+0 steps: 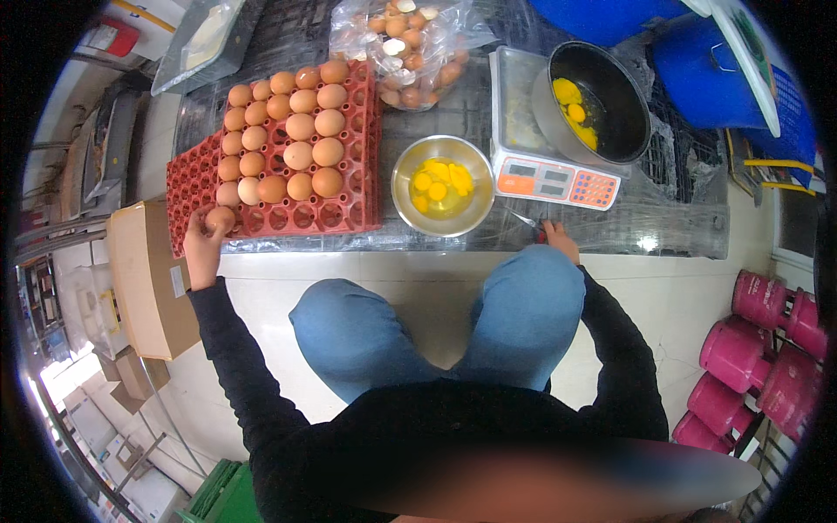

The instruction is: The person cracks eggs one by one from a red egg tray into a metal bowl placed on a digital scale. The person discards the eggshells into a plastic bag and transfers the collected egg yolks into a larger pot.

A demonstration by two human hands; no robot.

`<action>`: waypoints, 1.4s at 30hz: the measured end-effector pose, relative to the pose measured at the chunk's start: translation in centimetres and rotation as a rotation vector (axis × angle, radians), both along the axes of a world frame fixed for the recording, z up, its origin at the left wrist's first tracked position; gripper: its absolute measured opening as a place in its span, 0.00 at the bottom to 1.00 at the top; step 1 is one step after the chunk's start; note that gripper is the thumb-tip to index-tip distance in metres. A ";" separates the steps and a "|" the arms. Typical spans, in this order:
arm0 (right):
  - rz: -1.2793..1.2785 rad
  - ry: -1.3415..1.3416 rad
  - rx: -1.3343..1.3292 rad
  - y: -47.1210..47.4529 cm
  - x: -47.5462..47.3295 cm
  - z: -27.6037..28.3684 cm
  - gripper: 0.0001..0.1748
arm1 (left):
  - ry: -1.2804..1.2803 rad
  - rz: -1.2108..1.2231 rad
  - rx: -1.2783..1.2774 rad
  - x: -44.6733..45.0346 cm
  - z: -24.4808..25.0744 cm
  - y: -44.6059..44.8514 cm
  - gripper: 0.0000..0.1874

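My left hand [204, 245] holds a brown egg [220, 219] at the near left corner of a red egg tray [356, 216], which bears several rows of brown eggs. On the right, my right hand [561, 240] rests by the near edge of the work surface, closed on the red handle of a small pointed tool [523, 218], perhaps a knife; my knee partly hides it. Between the hands stands a steel bowl [402, 212] with several yolks and egg white. A dark pot [546, 118] with more yolks sits tilted on a digital kitchen scale [556, 183].
Behind the bowl lies a clear plastic bag of eggshells [412, 59]. An empty red tray [186, 189] sits at left, near a grey tub [203, 46] and a cardboard box [153, 281]. Blue containers [700, 78] stand at upper right, pink gas cylinders [732, 356] at lower right.
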State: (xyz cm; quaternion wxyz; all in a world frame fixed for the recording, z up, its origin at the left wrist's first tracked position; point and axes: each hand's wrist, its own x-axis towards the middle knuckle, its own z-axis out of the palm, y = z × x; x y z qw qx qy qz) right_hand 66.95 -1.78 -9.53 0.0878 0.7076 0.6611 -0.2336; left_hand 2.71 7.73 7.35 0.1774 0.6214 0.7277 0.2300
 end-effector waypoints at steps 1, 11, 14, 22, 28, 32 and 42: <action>0.020 -0.024 -0.009 0.1 -0.2 0.2 0.23 | -0.147 0.020 -0.042 -0.5 0.8 0.0 0.20; 0.262 0.172 0.011 2.6 1.8 8.1 0.10 | -1.184 -0.194 -0.215 12.7 9.4 6.7 0.21; 0.179 0.357 0.269 5.4 -0.2 15.7 0.09 | -1.409 -0.303 -0.192 15.6 7.5 10.8 0.22; -0.147 0.897 0.592 17.1 -13.7 19.8 0.15 | -1.599 -0.246 -0.285 27.8 1.0 21.1 0.22; -0.007 0.585 0.857 24.6 -20.2 17.7 0.09 | -1.594 -0.062 -0.211 29.8 -2.8 24.8 0.23; 0.065 0.503 0.863 26.9 -20.4 16.8 0.10 | -1.595 -0.039 -0.207 30.8 -3.6 25.8 0.21; 0.037 0.468 0.800 29.8 -21.5 16.2 0.11 | -1.511 -0.058 -0.163 31.2 -4.9 27.9 0.22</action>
